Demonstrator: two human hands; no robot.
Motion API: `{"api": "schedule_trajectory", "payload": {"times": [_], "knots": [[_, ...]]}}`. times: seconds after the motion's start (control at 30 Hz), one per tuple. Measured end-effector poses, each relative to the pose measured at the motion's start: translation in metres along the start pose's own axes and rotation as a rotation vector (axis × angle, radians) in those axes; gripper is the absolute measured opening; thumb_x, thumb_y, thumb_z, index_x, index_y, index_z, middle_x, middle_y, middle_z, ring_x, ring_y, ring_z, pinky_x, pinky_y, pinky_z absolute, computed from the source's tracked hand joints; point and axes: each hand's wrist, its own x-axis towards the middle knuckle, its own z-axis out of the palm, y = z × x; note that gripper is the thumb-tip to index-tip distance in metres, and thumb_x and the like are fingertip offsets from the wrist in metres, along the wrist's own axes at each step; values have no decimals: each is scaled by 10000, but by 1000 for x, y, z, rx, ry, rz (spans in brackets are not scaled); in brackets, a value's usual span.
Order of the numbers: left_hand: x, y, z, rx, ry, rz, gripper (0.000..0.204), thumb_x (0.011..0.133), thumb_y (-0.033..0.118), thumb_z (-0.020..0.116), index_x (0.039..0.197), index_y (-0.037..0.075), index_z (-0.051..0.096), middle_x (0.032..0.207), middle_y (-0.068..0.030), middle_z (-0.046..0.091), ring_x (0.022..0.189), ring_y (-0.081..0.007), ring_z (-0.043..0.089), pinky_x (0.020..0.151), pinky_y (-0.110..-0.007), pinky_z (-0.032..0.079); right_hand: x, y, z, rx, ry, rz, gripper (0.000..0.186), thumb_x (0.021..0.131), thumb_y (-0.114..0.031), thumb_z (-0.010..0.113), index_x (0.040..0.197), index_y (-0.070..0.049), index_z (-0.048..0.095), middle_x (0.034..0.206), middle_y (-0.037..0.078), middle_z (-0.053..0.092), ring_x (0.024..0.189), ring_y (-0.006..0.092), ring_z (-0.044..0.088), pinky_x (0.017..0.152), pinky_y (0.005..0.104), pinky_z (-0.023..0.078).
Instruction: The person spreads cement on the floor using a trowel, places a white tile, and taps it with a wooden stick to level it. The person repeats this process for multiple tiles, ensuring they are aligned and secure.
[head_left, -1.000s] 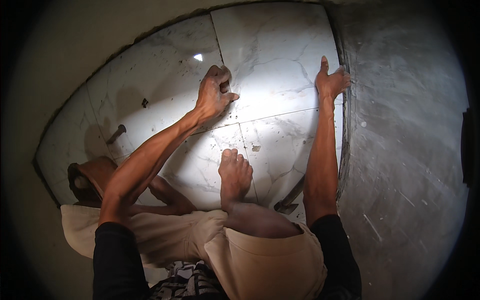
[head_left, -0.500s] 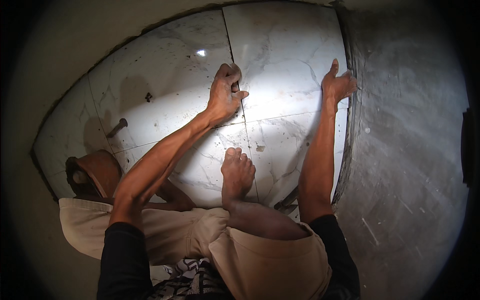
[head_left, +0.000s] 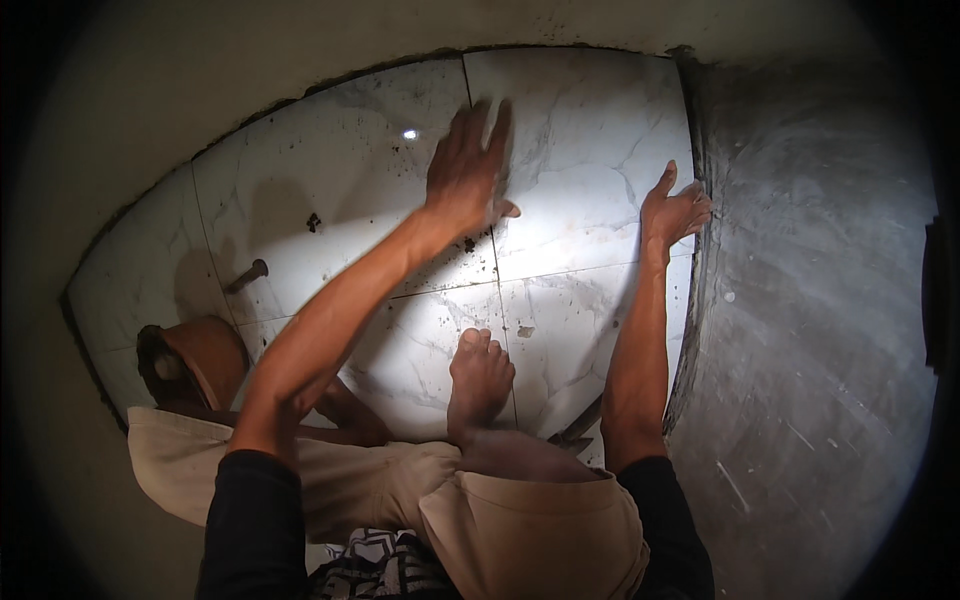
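My left hand is spread, slightly blurred, over the dark joint between two white marbled floor tiles. Its fingers point away from me and hold nothing. Under its thumb side lies the far right tile, brightly lit. At that tile's right edge rests my right hand, thumb raised and apart, the other fingers reaching toward the dark gap by the grey surface. Nothing shows in it, though the fingertips are hard to make out. The far left tile has dark crumbs scattered on it.
An orange-brown container lies tipped at the left. A dark peg-like piece is on the tiles near it. My bare foot rests on the near tiles. A dark tool lies partly hidden by my leg. A grey surface lies right.
My left hand has opened from a curled grip at the joint and spread flat over it. My right hand stays at the tile's right edge. The whole view has shifted slightly.
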Motion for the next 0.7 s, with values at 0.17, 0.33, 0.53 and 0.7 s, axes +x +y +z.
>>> {"api": "schedule_trajectory", "payload": {"times": [0.17,0.33,0.53,0.7], "knots": [[48,-14,-7,164,-207,-16,1522,471,579,972,1593,-35,147,1645,-339,85,1533,-481,142,1224,-551,249,-1,-2,5,-7,-10,-106,700,1031,-503,525,1378,104,517,1329,320,454,1271,455,391,1074,592,303],[64,0,-5,283,-341,-30,1569,452,649,957,1577,-78,140,1629,-374,70,1520,-533,108,1224,-569,230,-4,6,-2,-29,-11,-130,657,1035,-475,526,1378,85,528,1298,293,466,1249,434,387,1046,569,307],[102,33,-5,387,-435,-104,1567,449,658,953,1576,-67,143,1595,-424,74,1501,-587,63,1193,-626,243,-4,1,-8,-67,-43,-105,639,1033,-450,536,1382,84,530,1345,313,464,1266,432,379,1043,584,291],[102,22,6,267,-203,-52,1542,469,692,927,1604,-1,145,1610,-400,77,1506,-580,59,1152,-679,258,10,-20,3,30,-84,-64,716,1003,-491,575,1402,98,503,1361,327,454,1310,434,372,1078,590,257]]}}
